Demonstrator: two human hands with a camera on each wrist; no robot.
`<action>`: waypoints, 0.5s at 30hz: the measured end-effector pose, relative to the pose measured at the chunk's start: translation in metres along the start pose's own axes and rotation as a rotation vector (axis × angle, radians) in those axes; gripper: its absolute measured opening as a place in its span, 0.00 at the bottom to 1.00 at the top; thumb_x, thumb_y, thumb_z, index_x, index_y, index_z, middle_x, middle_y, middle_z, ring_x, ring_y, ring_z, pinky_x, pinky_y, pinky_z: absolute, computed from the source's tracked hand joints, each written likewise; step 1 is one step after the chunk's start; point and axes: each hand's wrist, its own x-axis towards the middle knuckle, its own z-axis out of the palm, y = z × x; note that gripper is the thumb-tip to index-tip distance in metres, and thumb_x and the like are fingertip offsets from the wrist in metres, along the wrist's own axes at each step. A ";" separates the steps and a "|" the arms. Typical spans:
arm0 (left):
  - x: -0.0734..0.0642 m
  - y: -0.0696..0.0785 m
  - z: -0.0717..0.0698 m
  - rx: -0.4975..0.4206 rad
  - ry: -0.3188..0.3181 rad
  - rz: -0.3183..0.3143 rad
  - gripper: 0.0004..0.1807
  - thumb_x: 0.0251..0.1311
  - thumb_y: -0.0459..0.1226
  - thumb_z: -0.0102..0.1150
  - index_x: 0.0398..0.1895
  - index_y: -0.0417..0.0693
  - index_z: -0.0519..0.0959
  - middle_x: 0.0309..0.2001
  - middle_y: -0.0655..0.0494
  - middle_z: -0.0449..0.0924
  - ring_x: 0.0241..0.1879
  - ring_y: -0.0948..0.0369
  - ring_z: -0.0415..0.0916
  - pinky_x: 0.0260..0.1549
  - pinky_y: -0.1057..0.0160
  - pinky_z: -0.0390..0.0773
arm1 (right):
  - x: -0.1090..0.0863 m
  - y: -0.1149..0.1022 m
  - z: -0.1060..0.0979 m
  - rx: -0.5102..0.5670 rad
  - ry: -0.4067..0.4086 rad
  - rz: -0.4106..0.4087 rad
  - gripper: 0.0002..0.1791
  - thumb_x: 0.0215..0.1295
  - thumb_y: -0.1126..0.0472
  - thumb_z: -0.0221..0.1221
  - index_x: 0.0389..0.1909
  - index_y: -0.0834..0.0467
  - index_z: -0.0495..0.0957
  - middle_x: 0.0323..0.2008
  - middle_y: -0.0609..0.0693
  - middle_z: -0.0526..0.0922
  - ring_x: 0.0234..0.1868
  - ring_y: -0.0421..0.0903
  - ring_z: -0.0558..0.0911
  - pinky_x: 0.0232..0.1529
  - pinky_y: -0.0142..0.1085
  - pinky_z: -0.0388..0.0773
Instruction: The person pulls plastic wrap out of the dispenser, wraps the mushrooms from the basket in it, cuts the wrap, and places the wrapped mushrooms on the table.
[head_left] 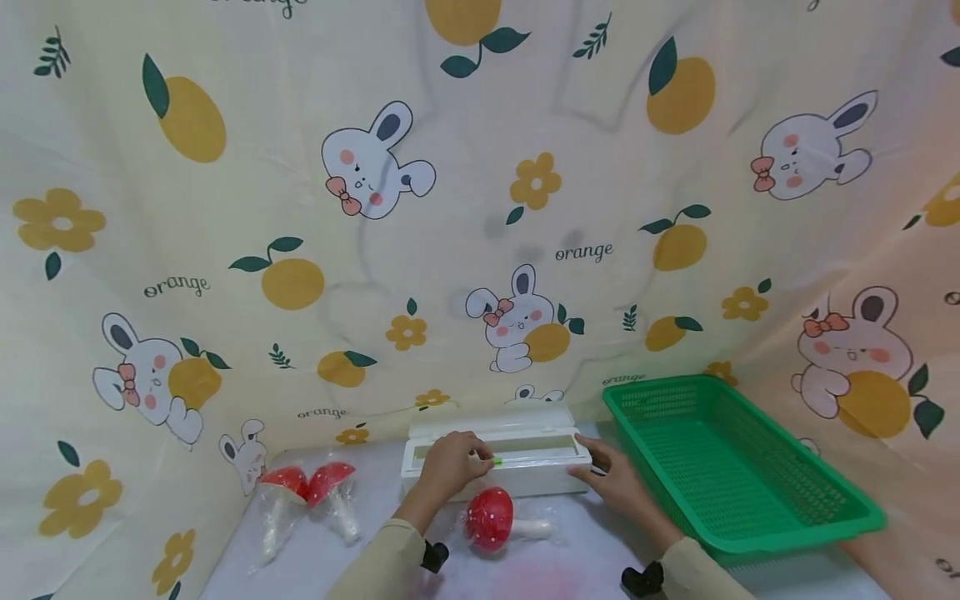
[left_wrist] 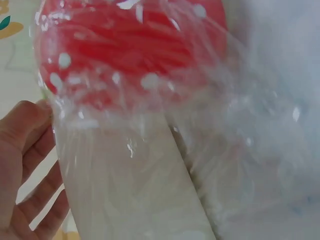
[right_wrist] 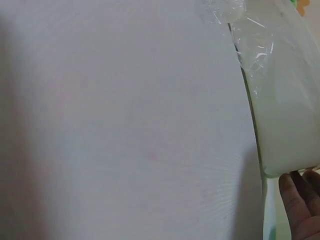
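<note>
A long white plastic box [head_left: 517, 481] stands on the table with its lid [head_left: 491, 422] raised at the back. At its front top edge my left hand [head_left: 452, 463] pinches a small bright green piece [head_left: 497, 461] between thumb and finger. My right hand [head_left: 613, 477] grips the box's right end, thumb at the front and fingers at the top corner. A red toy mushroom [head_left: 490, 520] with white dots, wrapped in clear plastic, lies in front of the box. In the left wrist view its cap [left_wrist: 130, 55] covers part of the box.
Two more wrapped red-capped mushrooms [head_left: 283, 482] lie at the left of the table. A green perforated plastic basket [head_left: 750, 546] stands to the right, close to my right forearm. A cloth printed with rabbits and oranges [head_left: 450, 250] hangs behind the table.
</note>
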 end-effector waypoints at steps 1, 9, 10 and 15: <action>-0.001 -0.002 -0.002 0.005 0.002 0.004 0.02 0.64 0.44 0.76 0.38 0.60 0.93 0.34 0.69 0.84 0.36 0.66 0.74 0.39 0.63 0.77 | 0.000 0.000 0.001 0.000 -0.005 0.005 0.39 0.67 0.60 0.74 0.76 0.62 0.72 0.72 0.68 0.74 0.71 0.68 0.76 0.67 0.54 0.77; -0.018 -0.035 -0.017 0.018 0.037 0.013 0.03 0.63 0.43 0.75 0.36 0.58 0.92 0.35 0.67 0.85 0.36 0.64 0.75 0.35 0.62 0.78 | -0.003 0.000 0.001 -0.005 0.041 -0.043 0.38 0.66 0.62 0.75 0.75 0.64 0.73 0.70 0.69 0.76 0.68 0.69 0.78 0.63 0.48 0.81; -0.021 -0.040 -0.021 0.022 0.039 0.009 0.03 0.63 0.44 0.76 0.37 0.58 0.92 0.35 0.67 0.85 0.36 0.64 0.76 0.35 0.62 0.78 | -0.002 0.000 0.000 -0.004 0.044 -0.050 0.38 0.66 0.63 0.75 0.75 0.65 0.73 0.70 0.69 0.76 0.68 0.69 0.78 0.63 0.47 0.82; -0.038 -0.068 -0.039 0.055 0.023 -0.025 0.02 0.63 0.43 0.77 0.37 0.61 0.92 0.35 0.69 0.83 0.38 0.63 0.75 0.39 0.58 0.79 | -0.002 -0.001 0.000 0.020 0.023 -0.063 0.38 0.67 0.63 0.74 0.75 0.66 0.72 0.70 0.70 0.75 0.68 0.70 0.78 0.64 0.51 0.80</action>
